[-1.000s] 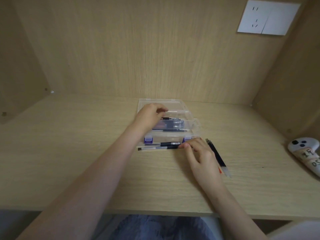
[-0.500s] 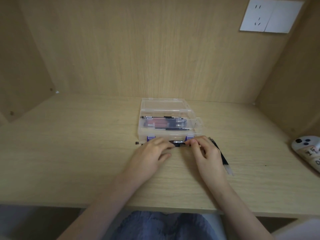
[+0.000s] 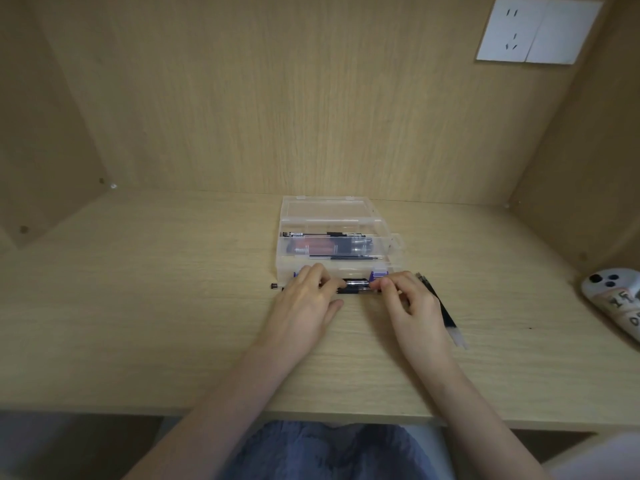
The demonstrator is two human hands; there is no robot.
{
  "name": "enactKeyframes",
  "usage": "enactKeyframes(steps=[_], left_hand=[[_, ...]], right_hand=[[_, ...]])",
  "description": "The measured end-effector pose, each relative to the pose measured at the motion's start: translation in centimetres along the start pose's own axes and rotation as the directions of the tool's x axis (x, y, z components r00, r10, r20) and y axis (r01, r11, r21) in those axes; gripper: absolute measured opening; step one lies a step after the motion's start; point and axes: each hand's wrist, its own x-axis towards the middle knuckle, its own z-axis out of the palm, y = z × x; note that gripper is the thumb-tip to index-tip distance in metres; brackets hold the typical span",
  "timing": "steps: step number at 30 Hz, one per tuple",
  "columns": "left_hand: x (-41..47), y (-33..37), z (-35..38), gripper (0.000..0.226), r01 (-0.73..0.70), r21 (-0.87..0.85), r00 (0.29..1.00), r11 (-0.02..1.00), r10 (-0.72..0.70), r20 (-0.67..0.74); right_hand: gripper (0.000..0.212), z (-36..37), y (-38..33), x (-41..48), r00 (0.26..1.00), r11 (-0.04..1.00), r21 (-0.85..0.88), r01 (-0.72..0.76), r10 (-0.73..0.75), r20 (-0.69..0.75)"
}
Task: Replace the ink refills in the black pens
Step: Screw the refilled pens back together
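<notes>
Black pen [image 3: 353, 286] lies crosswise on desk [image 3: 138, 306], just in front of clear box [image 3: 282, 265]. Left hand [image 3: 304, 306] grips its left part, right hand [image 3: 412, 306] pinches its right end, and a dark end pokes out left. Second black stick [image 3: 445, 315], pen or refill unclear, has a clear near end and lies diagonally on desk beside right hand. Bundle of pens [image 3: 332, 250] and thin refill [image 3: 346, 257] lie crosswise in box.

1. Light is dim, warm and even across the matte, pale wood-grain desk top [image 3: 138, 306].
2. Faint, soft shadows lie under the left hand [image 3: 301, 306] and the right hand [image 3: 415, 306].
3. Wide-angle distortion bows the desk's front edge and the beige wooden side walls [image 3: 41, 116].
4. The black pen [image 3: 353, 285] that both hands grip and the clear plastic storage box [image 3: 329, 209] look soft, with fine detail lost.
</notes>
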Motion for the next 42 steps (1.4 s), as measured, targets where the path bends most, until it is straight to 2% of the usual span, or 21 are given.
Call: enactKeyframes(steps=[5,11,14,17,24,28,32,42], left_hand=[[0.0,0.0,0.0,0.02,-0.007,-0.004,1.0,1.0,0.007,0.002],[-0.4,0.2,-0.7,0.017,0.05,-0.017,0.994,0.999,-0.051,-0.098],[-0.7,0.6,-1.2,0.017,0.023,-0.056,0.999,0.998,-0.026,-0.047],[-0.8,1.3,-1.6,0.03,-0.031,-0.118,0.999,0.993,0.034,0.023],[-0.8,1.5,-1.8,0.034,-0.11,-0.036,0.992,0.993,0.108,-0.063],[-0.9,1.5,-1.8,0.036,-0.084,-0.077,0.995,0.994,0.08,-0.054],[-0.9,1.6,-1.7,0.038,-0.062,-0.039,0.997,0.997,0.06,-0.04],[-1.2,1.8,-2.4,0.032,-0.022,-0.046,0.999,0.999,0.02,-0.038]], right_hand=[[0.015,0.0,0.3,0.0,1.0,0.999,-0.05,0.005,-0.004,0.021],[0.017,-0.2,-0.2,-0.3,0.986,0.969,-0.209,0.131,-0.104,0.133],[0.018,-0.3,-0.5,-0.4,0.985,0.983,-0.141,0.117,-0.097,0.145],[0.017,-0.4,-0.7,-0.4,0.989,0.997,-0.002,0.078,-0.077,0.124],[0.015,-0.4,-1.0,-0.6,0.98,0.995,0.072,0.074,-0.085,0.178],[0.016,-0.4,-1.0,-0.6,0.981,0.994,0.111,0.024,-0.045,0.19],[0.017,-0.3,-1.0,-0.6,0.985,0.99,0.136,-0.026,0.002,0.175],[0.019,-0.4,-1.0,-0.7,0.976,0.973,0.22,-0.064,0.015,0.219]])
